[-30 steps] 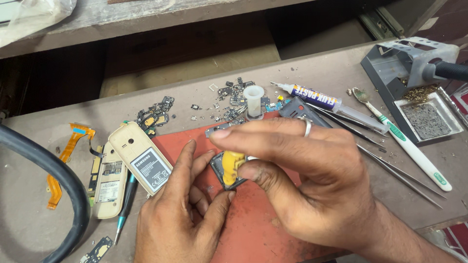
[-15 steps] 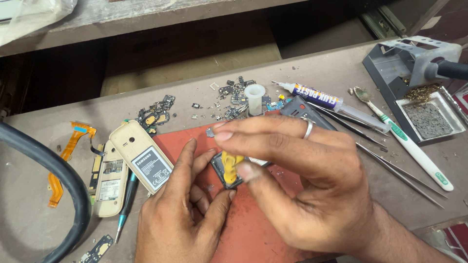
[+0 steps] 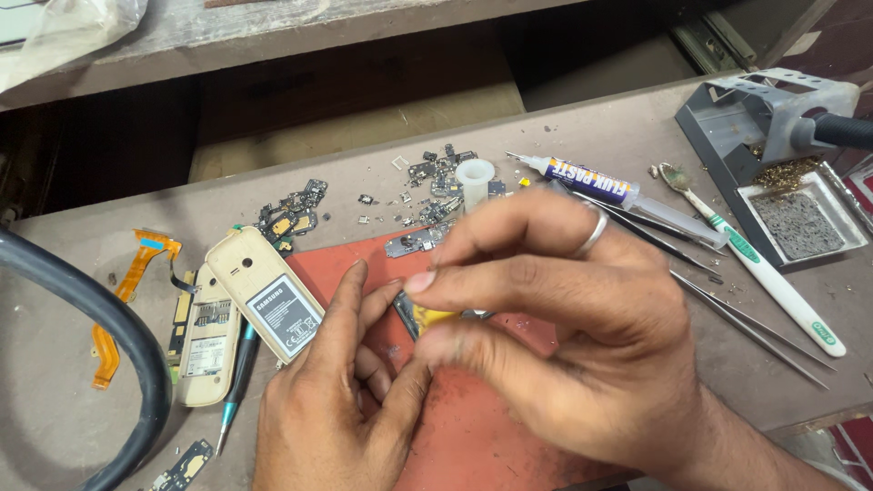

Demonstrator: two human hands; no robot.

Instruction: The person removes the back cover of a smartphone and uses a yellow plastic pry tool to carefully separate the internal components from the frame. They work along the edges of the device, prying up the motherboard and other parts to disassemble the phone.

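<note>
Both hands [image 3: 536, 336] pinch yellow part [image 3: 429, 316]

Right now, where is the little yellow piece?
In the head view, the yellow piece sits mid-frame over the red mat, pinched between the left hand and right hand, right of the beige phone shell.

Both hands pinch a small yellow-taped part over a red mat.
Left hand [image 3: 336, 409] props the small part [image 3: 427, 317] from below, right hand [image 3: 555, 318], ring on one finger, grips it with thumb and forefinger above the red mat [image 3: 473, 427]. Beige phone shell [image 3: 264, 295] just left, second phone body [image 3: 205, 341] beside it, orange flex cable [image 3: 123, 295] farther left. Syringe tube [image 3: 591, 182], tweezers [image 3: 746, 323], toothbrush [image 3: 764, 273], soldering stand [image 3: 773, 118] to the right.
</note>
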